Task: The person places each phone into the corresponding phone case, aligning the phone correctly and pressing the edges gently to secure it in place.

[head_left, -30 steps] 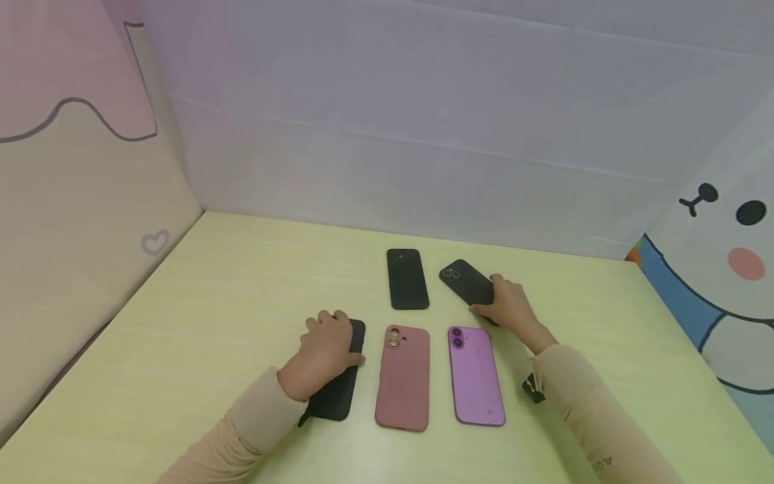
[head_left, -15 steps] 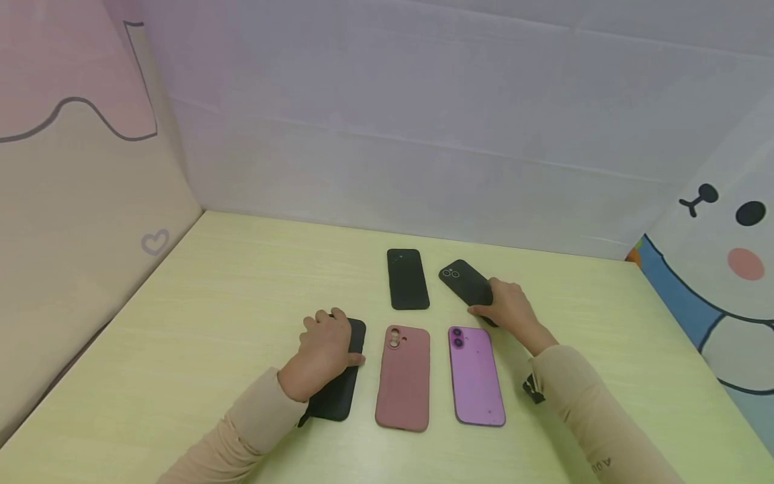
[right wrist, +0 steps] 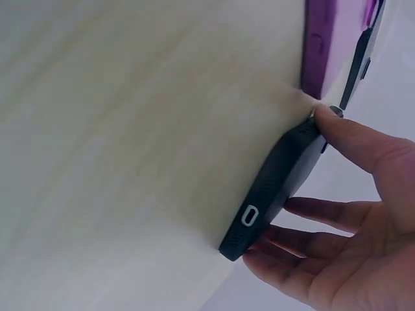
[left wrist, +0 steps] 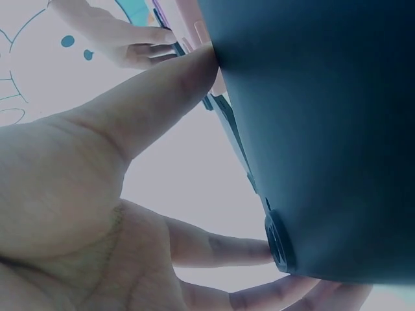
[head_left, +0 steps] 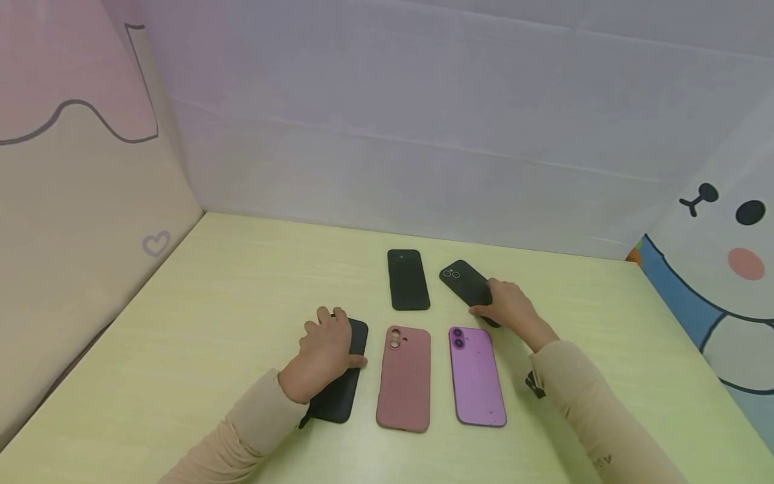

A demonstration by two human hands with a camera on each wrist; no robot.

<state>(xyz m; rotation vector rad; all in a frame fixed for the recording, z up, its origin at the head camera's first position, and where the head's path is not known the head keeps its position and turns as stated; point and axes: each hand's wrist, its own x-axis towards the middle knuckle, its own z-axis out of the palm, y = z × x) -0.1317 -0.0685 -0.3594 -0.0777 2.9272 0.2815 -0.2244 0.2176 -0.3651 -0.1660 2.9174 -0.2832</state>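
On the left of the table lies a large black phone (head_left: 341, 396), its upper face partly covered by my left hand (head_left: 318, 353). My left thumb presses one long edge while the fingers (left wrist: 220, 249) curl at the end near the raised camera ring, in the left wrist view. At the back right, a dark phone (head_left: 468, 284) with two ringed lenses lies slantwise. Its lower end is held by my right hand (head_left: 506, 306), thumb on one side and fingers on the other. The right wrist view shows its charging port (right wrist: 249, 216) facing the camera.
Between the hands, a pink phone case (head_left: 404, 383) with a camera cutout lies beside a purple phone (head_left: 478, 380). Behind them is another black phone (head_left: 408, 282). A pale cloth wall (head_left: 423, 134) rises at the table's back edge, with printed panels at both sides.
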